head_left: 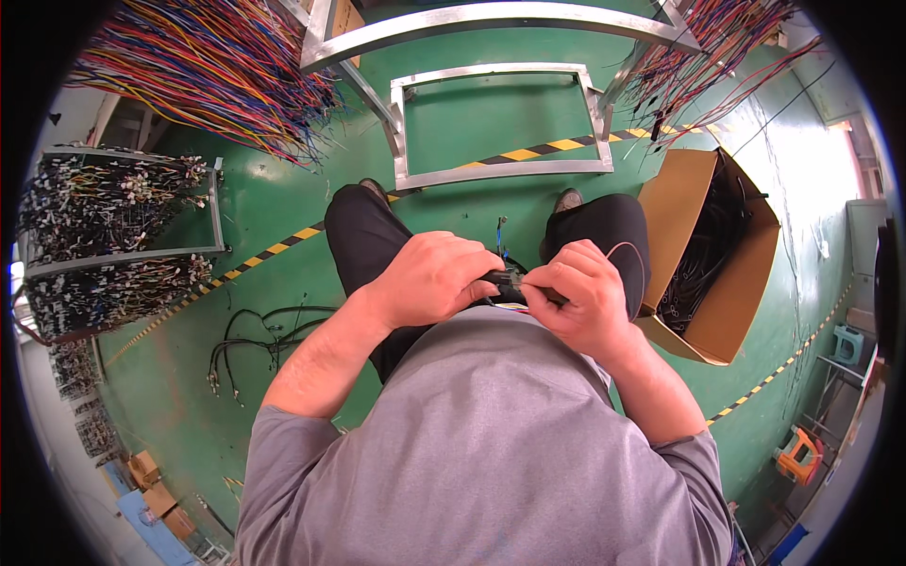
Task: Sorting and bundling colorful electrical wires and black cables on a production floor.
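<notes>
Above my lap, my left hand is closed around a small dark connector, its thumb and forefinger pressed along the side. Close to the connector's right side, my right hand pinches a thin reddish-brown wire, which loops up behind the fingers. Whether the wire's tip sits inside the connector is too small to tell. Several coloured wires come out under the connector against my shirt. A short cable end with blue on it sticks up just beyond my hands. The fingers hide part of the connector.
An open cardboard box of black cables stands to the right. Ahead is a metal frame. Bundles of coloured wires hang at the upper left; racks of connector-ended harnesses stand left. Black cables lie on the green floor.
</notes>
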`<state>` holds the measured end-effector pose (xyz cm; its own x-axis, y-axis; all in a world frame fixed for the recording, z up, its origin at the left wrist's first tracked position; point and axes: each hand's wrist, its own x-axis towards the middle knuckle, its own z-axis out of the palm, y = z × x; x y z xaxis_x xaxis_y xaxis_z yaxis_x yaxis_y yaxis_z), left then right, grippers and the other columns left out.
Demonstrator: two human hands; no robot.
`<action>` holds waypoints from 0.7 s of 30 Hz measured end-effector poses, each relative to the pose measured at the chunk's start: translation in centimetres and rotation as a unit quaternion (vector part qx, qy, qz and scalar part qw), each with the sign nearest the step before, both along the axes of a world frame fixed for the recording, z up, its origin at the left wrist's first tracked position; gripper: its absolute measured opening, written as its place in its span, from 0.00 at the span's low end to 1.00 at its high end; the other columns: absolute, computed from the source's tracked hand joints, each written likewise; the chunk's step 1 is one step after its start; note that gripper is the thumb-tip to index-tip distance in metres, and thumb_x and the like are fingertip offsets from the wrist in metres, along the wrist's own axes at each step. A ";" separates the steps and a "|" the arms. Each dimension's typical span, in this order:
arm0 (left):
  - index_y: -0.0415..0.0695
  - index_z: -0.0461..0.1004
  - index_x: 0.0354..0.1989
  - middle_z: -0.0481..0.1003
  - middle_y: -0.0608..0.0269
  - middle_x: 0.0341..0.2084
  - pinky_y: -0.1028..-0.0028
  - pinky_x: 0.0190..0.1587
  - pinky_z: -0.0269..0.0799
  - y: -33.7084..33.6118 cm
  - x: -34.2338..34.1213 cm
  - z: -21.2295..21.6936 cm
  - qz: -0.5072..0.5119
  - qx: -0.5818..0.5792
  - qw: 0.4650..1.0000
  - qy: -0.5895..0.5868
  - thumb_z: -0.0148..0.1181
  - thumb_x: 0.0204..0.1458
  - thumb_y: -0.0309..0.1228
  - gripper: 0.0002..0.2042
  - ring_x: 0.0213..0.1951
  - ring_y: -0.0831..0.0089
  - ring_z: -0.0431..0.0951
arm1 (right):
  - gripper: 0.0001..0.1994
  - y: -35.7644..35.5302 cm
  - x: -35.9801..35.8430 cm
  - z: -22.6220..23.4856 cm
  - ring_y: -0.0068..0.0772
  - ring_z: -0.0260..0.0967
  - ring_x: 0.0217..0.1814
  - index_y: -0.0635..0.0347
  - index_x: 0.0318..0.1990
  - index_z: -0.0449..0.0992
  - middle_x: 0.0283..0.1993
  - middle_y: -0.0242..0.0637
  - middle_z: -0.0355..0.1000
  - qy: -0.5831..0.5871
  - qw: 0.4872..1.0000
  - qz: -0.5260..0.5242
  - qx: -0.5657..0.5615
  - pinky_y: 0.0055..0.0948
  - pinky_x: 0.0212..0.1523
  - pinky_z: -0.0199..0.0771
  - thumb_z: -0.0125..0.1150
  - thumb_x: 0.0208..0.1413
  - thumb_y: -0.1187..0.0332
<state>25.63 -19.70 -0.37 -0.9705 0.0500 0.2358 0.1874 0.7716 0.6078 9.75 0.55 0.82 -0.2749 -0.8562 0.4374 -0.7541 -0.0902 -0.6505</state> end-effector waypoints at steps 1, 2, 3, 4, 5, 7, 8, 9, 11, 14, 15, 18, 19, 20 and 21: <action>0.43 0.79 0.41 0.80 0.60 0.31 0.59 0.38 0.74 0.2 -0.1 -0.2 0.000 0.000 1.000 0.000 0.71 0.56 0.38 0.13 0.34 0.54 0.80 | 0.07 -0.2 0.4 -0.3 0.35 0.67 0.27 0.56 0.30 0.82 0.24 0.30 0.69 -0.022 1.000 -0.009 -0.013 0.35 0.34 0.67 0.74 0.45 0.78; 0.43 0.79 0.40 0.79 0.60 0.31 0.59 0.37 0.74 0.3 -0.2 -0.4 -0.005 -0.007 1.000 0.003 0.70 0.57 0.39 0.13 0.33 0.55 0.80 | 0.07 -0.4 0.7 -0.5 0.35 0.67 0.27 0.56 0.29 0.82 0.23 0.30 0.69 -0.044 0.999 -0.018 -0.026 0.35 0.33 0.67 0.73 0.44 0.79; 0.43 0.78 0.40 0.79 0.60 0.30 0.59 0.37 0.73 0.3 -0.3 -0.5 -0.009 -0.014 1.000 0.005 0.70 0.57 0.39 0.13 0.33 0.55 0.79 | 0.07 -0.5 0.8 -0.7 0.35 0.67 0.27 0.57 0.30 0.83 0.23 0.31 0.70 -0.049 0.998 -0.015 -0.025 0.33 0.32 0.68 0.72 0.45 0.80; 0.43 0.78 0.40 0.79 0.60 0.30 0.59 0.37 0.73 0.3 -0.2 -0.5 -0.009 -0.014 1.000 0.005 0.70 0.57 0.39 0.13 0.33 0.55 0.79 | 0.07 -0.5 0.9 -0.9 0.35 0.67 0.27 0.57 0.30 0.83 0.23 0.31 0.70 -0.049 0.998 -0.015 -0.026 0.33 0.32 0.68 0.72 0.45 0.80; 0.43 0.78 0.39 0.78 0.60 0.29 0.58 0.36 0.73 0.1 -0.1 -0.5 0.004 -0.007 1.000 0.004 0.70 0.57 0.39 0.13 0.32 0.55 0.79 | 0.06 -0.4 0.9 -1.2 0.35 0.68 0.28 0.58 0.31 0.83 0.24 0.32 0.71 -0.076 0.996 -0.041 -0.009 0.33 0.32 0.69 0.72 0.46 0.80; 0.44 0.78 0.39 0.77 0.60 0.28 0.58 0.36 0.72 -0.2 0.0 -0.4 0.016 -0.001 1.000 0.004 0.70 0.57 0.39 0.13 0.32 0.55 0.79 | 0.06 0.0 0.8 -1.2 0.35 0.71 0.30 0.61 0.33 0.84 0.28 0.35 0.75 -0.128 0.989 -0.074 0.023 0.32 0.33 0.73 0.72 0.49 0.81; 0.44 0.78 0.39 0.77 0.60 0.28 0.58 0.36 0.72 -0.2 -0.1 -0.2 0.019 0.001 1.000 0.004 0.70 0.57 0.39 0.13 0.32 0.55 0.79 | 0.06 -0.1 0.8 -1.2 0.35 0.71 0.30 0.61 0.33 0.84 0.28 0.35 0.75 -0.128 0.989 -0.074 0.023 0.32 0.33 0.73 0.72 0.49 0.81; 0.44 0.78 0.40 0.77 0.60 0.28 0.58 0.36 0.72 -0.1 -0.1 -0.1 0.021 0.003 1.000 0.004 0.70 0.57 0.39 0.13 0.32 0.55 0.79 | 0.06 -0.2 0.9 -1.2 0.35 0.72 0.31 0.61 0.33 0.84 0.29 0.35 0.75 -0.124 0.991 -0.052 0.013 0.32 0.33 0.73 0.72 0.49 0.81; 0.44 0.78 0.40 0.77 0.60 0.28 0.58 0.36 0.72 0.1 -0.1 -0.1 0.021 -0.006 1.000 0.007 0.70 0.57 0.39 0.13 0.33 0.55 0.79 | 0.06 -0.4 1.2 -1.3 0.35 0.73 0.32 0.60 0.33 0.84 0.29 0.35 0.76 -0.125 0.992 -0.031 0.006 0.32 0.34 0.74 0.72 0.49 0.80; 0.44 0.77 0.39 0.77 0.60 0.29 0.59 0.36 0.72 0.3 0.0 -0.4 0.022 -0.019 0.999 0.016 0.70 0.56 0.40 0.13 0.33 0.56 0.79 | 0.05 -0.7 1.4 -1.1 0.37 0.73 0.32 0.59 0.34 0.84 0.29 0.35 0.76 -0.113 0.993 -0.028 0.019 0.34 0.37 0.74 0.74 0.50 0.78; 0.44 0.77 0.39 0.77 0.60 0.29 0.59 0.36 0.72 0.4 0.1 -0.5 0.022 -0.023 0.999 0.021 0.70 0.56 0.40 0.13 0.33 0.56 0.79 | 0.05 -0.7 1.3 -0.9 0.37 0.73 0.32 0.59 0.34 0.84 0.29 0.35 0.76 -0.113 0.993 -0.027 0.019 0.34 0.37 0.74 0.74 0.50 0.78; 0.44 0.77 0.39 0.77 0.61 0.29 0.59 0.36 0.72 0.3 0.4 -0.4 0.031 -0.021 0.999 0.023 0.70 0.56 0.39 0.12 0.33 0.56 0.79 | 0.05 -0.6 0.6 -0.1 0.39 0.74 0.32 0.59 0.34 0.84 0.29 0.35 0.76 -0.063 0.997 0.009 0.052 0.35 0.39 0.73 0.75 0.50 0.75; 0.44 0.77 0.39 0.77 0.61 0.29 0.59 0.36 0.72 0.1 0.5 -0.4 0.032 -0.021 0.999 0.023 0.70 0.56 0.39 0.12 0.33 0.56 0.79 | 0.05 -0.5 0.4 0.0 0.40 0.74 0.32 0.59 0.34 0.84 0.29 0.34 0.76 -0.051 0.998 0.003 0.046 0.36 0.39 0.73 0.76 0.50 0.74; 0.44 0.77 0.40 0.76 0.60 0.29 0.59 0.35 0.72 -0.1 0.5 -0.4 0.032 -0.028 0.999 0.026 0.71 0.56 0.39 0.13 0.32 0.55 0.78 | 0.06 -0.4 0.3 0.1 0.40 0.74 0.32 0.59 0.34 0.84 0.29 0.34 0.76 -0.040 0.998 -0.002 0.040 0.37 0.39 0.72 0.76 0.50 0.73; 0.44 0.77 0.40 0.76 0.60 0.28 0.59 0.34 0.71 -0.2 0.6 -0.4 0.031 -0.034 0.999 0.030 0.71 0.55 0.39 0.14 0.31 0.55 0.77 | 0.06 -0.4 0.4 0.4 0.40 0.73 0.31 0.59 0.33 0.83 0.27 0.34 0.75 -0.037 0.999 -0.019 0.020 0.37 0.38 0.72 0.75 0.49 0.74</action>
